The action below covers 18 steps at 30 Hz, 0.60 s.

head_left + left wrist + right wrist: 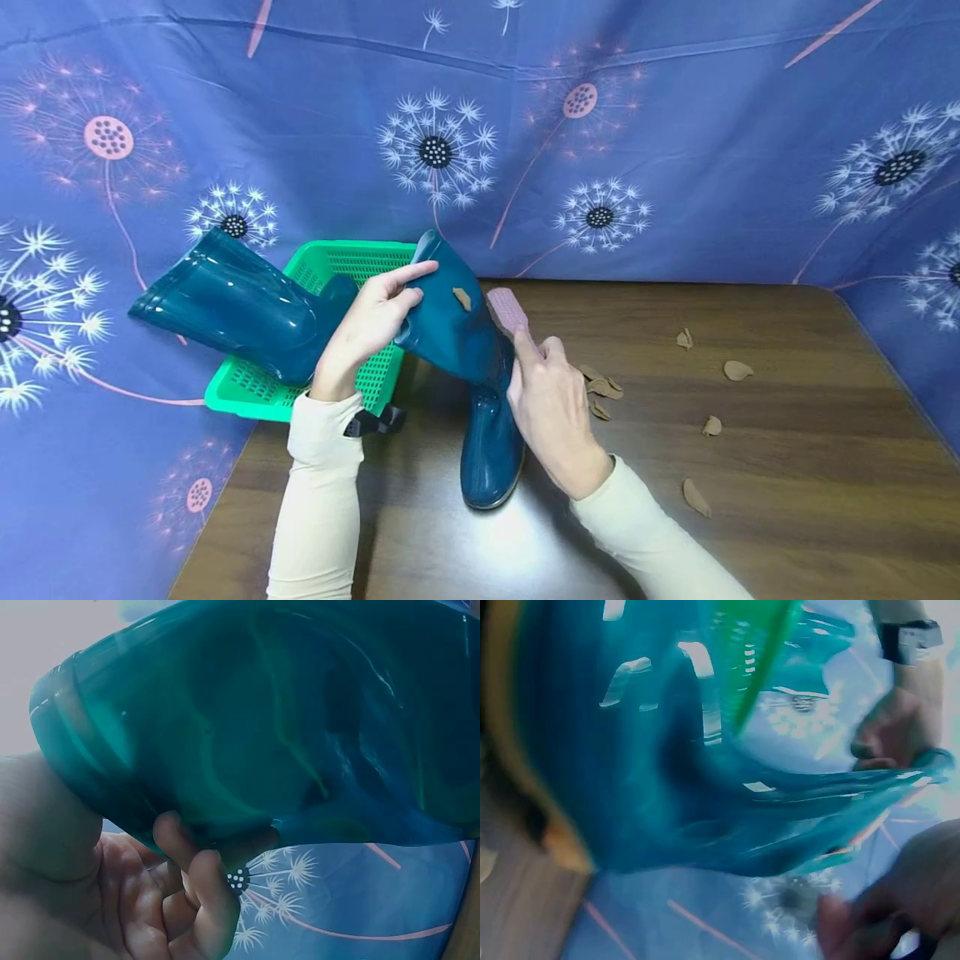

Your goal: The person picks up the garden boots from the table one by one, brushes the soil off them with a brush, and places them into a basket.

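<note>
A dark teal rubber boot (492,450) stands on the table with its toe toward me and its shaft leaning left. My left hand (372,321) grips the shaft near its top opening; in the left wrist view, the fingers (201,881) bend at the boot's lower edge. A small brown flake (462,298) sticks to the shaft. My right hand (551,400) holds a pink brush (508,309) by its handle, its head up beside the shaft's right side. The right wrist view is blurred, with the boot (667,772) filling much of it.
At left, a green perforated basket (247,400) holds a second teal boot (240,300), whose shaft sticks out over the rim. Several brown flakes (602,386) lie on the wooden table (810,500) to the right. A blue flowered cloth (510,167) hangs behind.
</note>
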### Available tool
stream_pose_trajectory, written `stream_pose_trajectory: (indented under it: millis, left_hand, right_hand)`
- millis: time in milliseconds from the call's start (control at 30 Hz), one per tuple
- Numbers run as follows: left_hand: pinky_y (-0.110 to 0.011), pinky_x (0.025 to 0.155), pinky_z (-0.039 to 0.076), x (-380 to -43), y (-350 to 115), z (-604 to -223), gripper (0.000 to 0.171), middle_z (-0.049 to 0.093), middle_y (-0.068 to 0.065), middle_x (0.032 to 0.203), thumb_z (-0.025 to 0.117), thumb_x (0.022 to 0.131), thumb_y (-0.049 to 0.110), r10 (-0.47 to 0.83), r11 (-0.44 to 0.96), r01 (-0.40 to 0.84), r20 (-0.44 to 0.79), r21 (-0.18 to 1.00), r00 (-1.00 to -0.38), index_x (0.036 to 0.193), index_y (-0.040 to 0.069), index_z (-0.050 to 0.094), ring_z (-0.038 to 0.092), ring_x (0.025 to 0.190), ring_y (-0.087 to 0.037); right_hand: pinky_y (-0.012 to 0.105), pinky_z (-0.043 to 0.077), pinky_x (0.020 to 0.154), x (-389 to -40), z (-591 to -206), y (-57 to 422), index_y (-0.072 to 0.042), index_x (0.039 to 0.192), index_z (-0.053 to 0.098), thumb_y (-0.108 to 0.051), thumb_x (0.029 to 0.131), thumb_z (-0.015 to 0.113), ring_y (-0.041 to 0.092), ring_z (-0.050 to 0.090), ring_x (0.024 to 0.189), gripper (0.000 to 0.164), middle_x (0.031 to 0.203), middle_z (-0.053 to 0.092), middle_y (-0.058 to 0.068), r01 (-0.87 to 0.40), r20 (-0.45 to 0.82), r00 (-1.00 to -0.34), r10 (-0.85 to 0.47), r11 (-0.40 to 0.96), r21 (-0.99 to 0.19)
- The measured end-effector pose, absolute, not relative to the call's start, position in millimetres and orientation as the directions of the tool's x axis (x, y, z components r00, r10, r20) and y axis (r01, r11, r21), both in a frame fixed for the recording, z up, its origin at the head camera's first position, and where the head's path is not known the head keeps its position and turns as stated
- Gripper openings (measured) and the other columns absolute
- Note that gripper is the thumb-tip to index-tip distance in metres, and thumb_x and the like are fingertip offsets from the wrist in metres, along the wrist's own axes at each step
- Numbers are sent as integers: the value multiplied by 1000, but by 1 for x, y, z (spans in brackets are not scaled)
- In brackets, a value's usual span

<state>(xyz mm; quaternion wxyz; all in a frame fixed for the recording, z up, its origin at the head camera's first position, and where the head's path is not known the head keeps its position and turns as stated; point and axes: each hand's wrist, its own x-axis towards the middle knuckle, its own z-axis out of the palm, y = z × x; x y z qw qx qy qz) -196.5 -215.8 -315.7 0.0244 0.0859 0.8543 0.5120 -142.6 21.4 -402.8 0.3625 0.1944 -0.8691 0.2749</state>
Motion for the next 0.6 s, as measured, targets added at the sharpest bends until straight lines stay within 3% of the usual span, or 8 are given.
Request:
stream_pose_trajectory:
  millis: [167, 367, 500, 600]
  left_hand:
    - [-28, 47, 31, -199, -212, -316, 49, 39, 6, 63, 45, 110, 11, 170, 447, 123, 50, 886, -984, 158, 17, 54, 34, 44, -14]
    - [-28, 47, 31, -198, -213, -314, 49, 33, 7, 57, 44, 110, 13, 166, 461, 101, 26, 881, -986, 158, 20, 54, 34, 45, -14]
    - [-28, 47, 30, -199, -209, -313, 49, 34, 6, 58, 44, 110, 13, 165, 464, 111, 38, 879, -986, 157, 20, 55, 34, 45, -14]
    - [-28, 47, 30, -199, -207, -314, 49, 35, 4, 61, 44, 110, 13, 168, 462, 107, 32, 881, -985, 157, 20, 55, 33, 44, -14]
  right_hand:
    - [36, 57, 50, -147, -407, 26, -6, 136, 72, -6, 99, 71, 22, 58, 55, 36, 89, 61, 16, -602, 739, -652, -167, 707, -371]
    - [32, 48, 46, -151, -404, 27, -5, 137, 72, -3, 99, 71, 19, 55, 57, 39, 88, 62, 14, -620, 764, -636, -108, 661, -423]
    - [34, 52, 48, -147, -400, 29, -6, 139, 71, -6, 102, 67, 19, 56, 56, 38, 87, 63, 12, -614, 723, -674, -153, 660, -433]
    - [35, 54, 48, -144, -400, 31, -4, 138, 71, -6, 102, 67, 21, 57, 55, 36, 85, 62, 13, -543, 689, -717, -109, 707, -454]
